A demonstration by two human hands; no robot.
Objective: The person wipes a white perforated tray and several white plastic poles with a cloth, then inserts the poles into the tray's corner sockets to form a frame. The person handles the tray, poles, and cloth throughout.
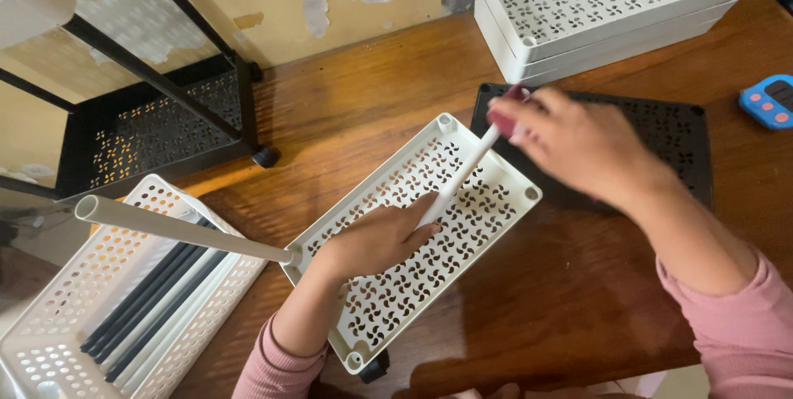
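A white perforated tray [487, 201] lies tilted on the wooden table. A white tube [182, 230] stands fitted in the tray's left corner. My left hand [376, 242] rests flat on the tray, pressing it down. My right hand [570, 139] grips the top end of a second white tube [462, 176], which slants down toward the tray beside my left fingers. Whether its lower end touches the tray is hidden by my left hand.
A stack of white perforated trays [595, 2] sits at the back. A black tray [677, 135] lies under my right arm. A white basket [74, 325] with dark and white tubes is at the left. A black wheeled rack [157, 126] stands on the floor. A blue timer [770, 102] lies at the right edge.
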